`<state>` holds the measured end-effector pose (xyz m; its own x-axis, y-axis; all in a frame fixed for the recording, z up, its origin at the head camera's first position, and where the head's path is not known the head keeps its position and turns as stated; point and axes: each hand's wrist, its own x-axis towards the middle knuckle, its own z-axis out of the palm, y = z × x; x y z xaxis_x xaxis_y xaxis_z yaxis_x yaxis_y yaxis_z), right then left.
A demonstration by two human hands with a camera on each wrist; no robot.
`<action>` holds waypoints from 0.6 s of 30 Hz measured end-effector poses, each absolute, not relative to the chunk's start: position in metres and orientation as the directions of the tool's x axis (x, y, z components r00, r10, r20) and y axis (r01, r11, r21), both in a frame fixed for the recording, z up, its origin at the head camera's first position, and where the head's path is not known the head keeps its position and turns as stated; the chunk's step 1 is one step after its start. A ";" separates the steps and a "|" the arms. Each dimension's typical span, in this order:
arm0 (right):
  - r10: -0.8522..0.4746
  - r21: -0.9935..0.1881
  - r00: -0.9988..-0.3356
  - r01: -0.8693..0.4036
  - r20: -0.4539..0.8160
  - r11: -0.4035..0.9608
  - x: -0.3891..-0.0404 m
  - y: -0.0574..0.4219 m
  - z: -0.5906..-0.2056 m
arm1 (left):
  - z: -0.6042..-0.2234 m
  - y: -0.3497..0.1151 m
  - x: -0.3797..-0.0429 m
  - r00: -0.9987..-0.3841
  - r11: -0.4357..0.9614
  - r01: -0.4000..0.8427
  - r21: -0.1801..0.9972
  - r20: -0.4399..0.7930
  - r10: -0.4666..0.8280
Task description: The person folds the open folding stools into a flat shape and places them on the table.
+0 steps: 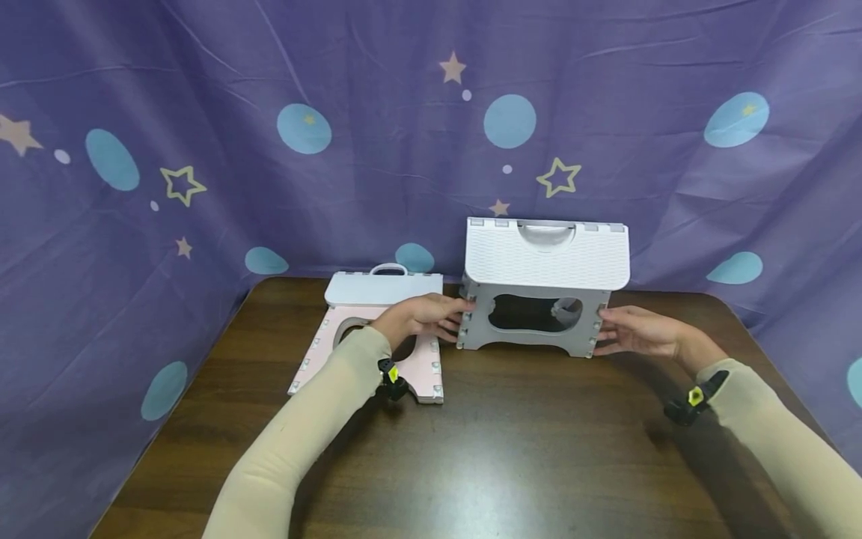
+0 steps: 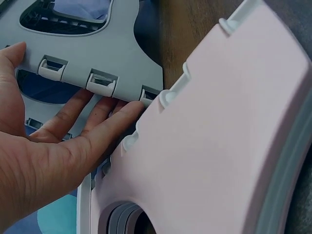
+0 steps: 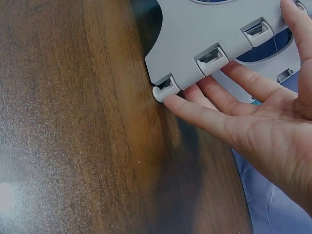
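Observation:
A grey folding step stool [image 1: 546, 258] stands unfolded at the back of the table, its white top tilted toward me with a handle slot along the far edge. My left hand [image 1: 426, 316] holds the stool's left side, thumb at the front panel and fingers along the hinged edge, as the left wrist view shows. On the opposite side my right hand [image 1: 643, 335] holds the matching edge; its fingertips lie by the lowest hinges [image 3: 166, 89] near the tabletop. Under my left wrist a pink folding stool [image 1: 427, 367] lies folded flat, partly covered by that hand and sleeve.
The brown wooden table [image 1: 539, 434] carries both stools. A purple curtain [image 1: 404, 135] with stars and blue spots hangs right behind the table and along its sides. The pink stool's white top with a loop handle [image 1: 388, 268] points toward the curtain.

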<state>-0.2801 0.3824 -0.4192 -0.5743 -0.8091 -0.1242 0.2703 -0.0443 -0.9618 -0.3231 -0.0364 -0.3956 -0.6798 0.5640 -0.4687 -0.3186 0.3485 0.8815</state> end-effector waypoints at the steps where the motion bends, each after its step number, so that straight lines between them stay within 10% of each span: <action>1: -0.810 -0.962 -0.573 0.271 -0.125 -0.044 -0.280 0.383 -0.419 | -0.396 -0.036 -0.323 -0.681 0.350 -0.316 0.882 -0.468 0.564; 18: -0.807 -0.954 -0.578 0.293 -0.123 -0.065 -0.279 0.382 -0.419 | -0.396 -0.036 -0.320 -0.677 0.335 -0.361 0.870 -0.492 0.547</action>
<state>-0.2793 0.3820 -0.4186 -0.5783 -0.8065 -0.1226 0.2931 -0.0651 -0.9539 -0.3201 -0.0357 -0.3960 -0.6772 0.5471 -0.4920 -0.3612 0.3354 0.8701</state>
